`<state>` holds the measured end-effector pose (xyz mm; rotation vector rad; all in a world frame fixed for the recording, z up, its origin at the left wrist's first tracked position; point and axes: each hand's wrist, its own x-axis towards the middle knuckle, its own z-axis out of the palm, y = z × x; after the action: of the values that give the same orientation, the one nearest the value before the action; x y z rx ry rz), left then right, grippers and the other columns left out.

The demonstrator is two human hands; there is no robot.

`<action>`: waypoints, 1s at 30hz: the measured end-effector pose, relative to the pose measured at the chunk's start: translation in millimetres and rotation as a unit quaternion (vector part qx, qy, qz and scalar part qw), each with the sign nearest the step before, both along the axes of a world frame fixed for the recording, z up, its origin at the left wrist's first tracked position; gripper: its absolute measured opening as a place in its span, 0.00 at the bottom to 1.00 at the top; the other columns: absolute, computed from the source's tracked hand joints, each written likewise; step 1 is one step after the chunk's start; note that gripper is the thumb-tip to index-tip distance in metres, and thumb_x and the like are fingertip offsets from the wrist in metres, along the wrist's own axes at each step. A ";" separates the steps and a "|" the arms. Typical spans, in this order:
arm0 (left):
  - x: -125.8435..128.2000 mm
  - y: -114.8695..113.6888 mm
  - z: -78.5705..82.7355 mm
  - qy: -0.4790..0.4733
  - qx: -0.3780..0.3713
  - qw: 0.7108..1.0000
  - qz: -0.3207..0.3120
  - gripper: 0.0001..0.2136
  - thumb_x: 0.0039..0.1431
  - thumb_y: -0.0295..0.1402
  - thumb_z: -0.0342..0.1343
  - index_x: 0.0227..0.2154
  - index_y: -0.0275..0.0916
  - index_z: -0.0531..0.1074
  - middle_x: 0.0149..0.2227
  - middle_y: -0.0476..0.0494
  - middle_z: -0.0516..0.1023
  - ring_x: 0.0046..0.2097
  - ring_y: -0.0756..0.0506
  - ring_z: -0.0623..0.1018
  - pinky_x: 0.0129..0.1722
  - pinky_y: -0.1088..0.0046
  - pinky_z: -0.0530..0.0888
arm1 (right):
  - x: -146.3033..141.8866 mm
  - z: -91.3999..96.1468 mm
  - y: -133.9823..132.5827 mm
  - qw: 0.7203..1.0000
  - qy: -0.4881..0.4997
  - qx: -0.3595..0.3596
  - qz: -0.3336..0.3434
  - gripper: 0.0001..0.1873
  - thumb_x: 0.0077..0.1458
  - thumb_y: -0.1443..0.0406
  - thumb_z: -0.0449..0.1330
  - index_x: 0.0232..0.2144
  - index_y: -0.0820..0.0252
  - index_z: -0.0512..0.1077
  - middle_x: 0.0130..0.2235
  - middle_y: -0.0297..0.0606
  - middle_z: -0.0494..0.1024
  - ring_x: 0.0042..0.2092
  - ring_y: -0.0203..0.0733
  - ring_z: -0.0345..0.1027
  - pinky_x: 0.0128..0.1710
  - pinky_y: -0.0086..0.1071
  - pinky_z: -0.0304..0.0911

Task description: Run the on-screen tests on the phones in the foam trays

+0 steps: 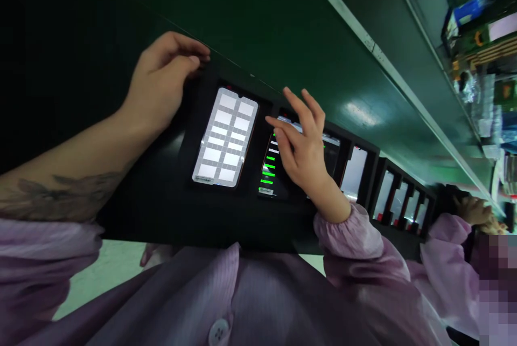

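My left hand point(161, 79) is at the upper left corner of a black tray point(226, 208). Its fingers are curled, with the thumb close to them; dark shadow hides what they hold, if anything. Just right of it a smartphone point(226, 138) lies face up in a tray slot, its lit screen a grid of white and grey blocks. Over a second smartphone point(267, 173), showing green lines on black, hovers my right hand point(302, 144), fingers spread and holding nothing. It covers part of that screen and of a third phone point(333, 154) beside it.
Farther right, another phone point(354, 173) with a pale screen lies in the tray. A second tray point(377, 187) holds several lit phones. A co-worker's hand point(472, 210) shows at the right. A dark green panel with a metal rail point(343, 9) runs along the far side.
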<state>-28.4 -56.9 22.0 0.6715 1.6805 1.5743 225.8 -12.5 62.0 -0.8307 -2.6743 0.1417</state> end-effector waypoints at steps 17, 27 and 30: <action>-6.6 1.1 -11.7 0.012 0.024 0.999 -0.030 0.13 0.61 0.15 0.54 0.38 0.37 0.80 0.41 0.47 0.82 0.48 0.48 0.81 0.65 0.64 0.76 | -62.3 -21.9 25.1 0.997 -0.063 -0.021 0.039 0.18 0.75 0.59 0.49 0.50 0.47 0.80 0.73 0.33 0.68 0.78 0.57 0.50 0.77 0.62 0.55; -8.8 1.9 -12.8 0.013 0.021 0.999 -0.033 0.14 0.60 0.15 0.54 0.38 0.38 0.80 0.41 0.48 0.83 0.46 0.48 0.82 0.57 0.72 0.78 | -88.9 -20.6 18.2 0.993 -0.091 -0.019 0.066 0.17 0.75 0.59 0.51 0.50 0.49 0.80 0.75 0.34 0.66 0.80 0.57 0.47 0.78 0.61 0.55; -10.0 2.5 -14.8 0.023 0.025 0.999 -0.042 0.14 0.62 0.15 0.54 0.39 0.38 0.79 0.42 0.49 0.83 0.47 0.48 0.82 0.57 0.72 0.78 | -85.7 -18.7 10.1 0.993 -0.085 -0.025 0.073 0.16 0.75 0.59 0.52 0.50 0.50 0.80 0.74 0.35 0.67 0.79 0.56 0.49 0.79 0.59 0.53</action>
<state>-38.5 -54.5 7.2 0.7994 1.6294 1.5567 140.1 -2.5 43.3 -0.6903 -2.9029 0.1809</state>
